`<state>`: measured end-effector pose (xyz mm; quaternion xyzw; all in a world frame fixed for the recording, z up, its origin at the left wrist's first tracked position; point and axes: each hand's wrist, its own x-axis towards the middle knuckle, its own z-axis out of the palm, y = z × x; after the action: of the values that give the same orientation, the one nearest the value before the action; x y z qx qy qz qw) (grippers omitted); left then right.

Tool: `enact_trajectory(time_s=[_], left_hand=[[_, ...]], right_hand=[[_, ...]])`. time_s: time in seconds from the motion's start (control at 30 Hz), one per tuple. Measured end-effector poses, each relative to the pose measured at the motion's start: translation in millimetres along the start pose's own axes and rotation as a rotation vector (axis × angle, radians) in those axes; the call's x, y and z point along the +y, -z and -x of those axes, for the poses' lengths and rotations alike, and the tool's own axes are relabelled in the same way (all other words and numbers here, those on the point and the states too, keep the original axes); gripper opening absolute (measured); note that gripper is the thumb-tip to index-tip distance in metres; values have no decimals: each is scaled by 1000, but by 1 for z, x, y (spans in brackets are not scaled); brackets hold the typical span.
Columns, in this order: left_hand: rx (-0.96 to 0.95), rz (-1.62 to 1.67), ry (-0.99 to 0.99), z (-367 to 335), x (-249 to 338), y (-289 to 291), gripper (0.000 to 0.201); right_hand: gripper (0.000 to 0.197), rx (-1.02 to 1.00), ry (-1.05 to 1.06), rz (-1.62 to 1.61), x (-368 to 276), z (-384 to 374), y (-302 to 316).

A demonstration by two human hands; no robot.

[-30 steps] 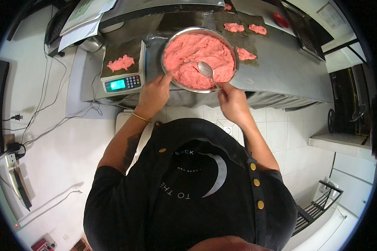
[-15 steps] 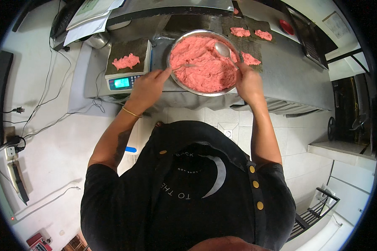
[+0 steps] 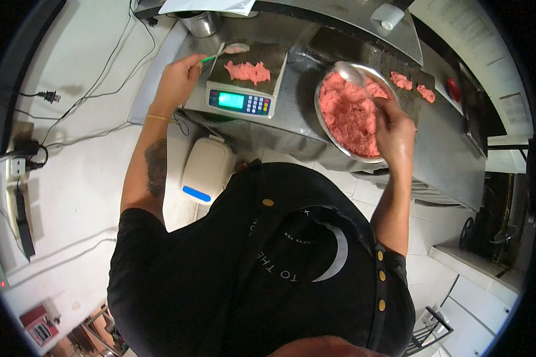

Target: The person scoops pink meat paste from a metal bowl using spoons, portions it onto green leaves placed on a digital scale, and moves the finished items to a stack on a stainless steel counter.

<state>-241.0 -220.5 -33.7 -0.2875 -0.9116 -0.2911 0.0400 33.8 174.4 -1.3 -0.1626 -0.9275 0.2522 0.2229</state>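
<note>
My left hand grips a thin green-handled spoon whose bowl reaches over the far left corner of the scale's dark platter. A lump of pink ground meat lies on that digital scale. My right hand holds a metal spoon inside the steel bowl, which is full of pink minced meat. The bowl stands on the steel counter to the right of the scale.
Two pink meat portions lie on a dark sheet beyond the bowl. A steel cup and a paper roll stand at the counter's back. A white floor scale sits below the counter; cables and a plug trail on the left.
My left hand left the bowl's rim and moved left to the scale with the green spoon. The right hand stayed in the bowl with the metal spoon. The view shifted left.
</note>
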Motion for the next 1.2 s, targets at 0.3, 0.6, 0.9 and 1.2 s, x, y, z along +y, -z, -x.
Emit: enact_trajectory(time_s=[0.3, 0.6, 0.9, 1.2], left_hand=[[-53, 28, -221, -10, -36, -47, 32], [-55, -75, -336, -14, -57, -64, 37], [-53, -10, -340, -16, -57, -77, 36], [-101, -8, -337, -21, -57, -78, 37]], right_hand=[[30, -315, 125, 332, -56, -92, -123], [31, -472, 176, 418, -80, -119, -169], [31, -462, 207, 374, -81, -113, -166], [28, -468, 252, 341, -71, -109, -167]])
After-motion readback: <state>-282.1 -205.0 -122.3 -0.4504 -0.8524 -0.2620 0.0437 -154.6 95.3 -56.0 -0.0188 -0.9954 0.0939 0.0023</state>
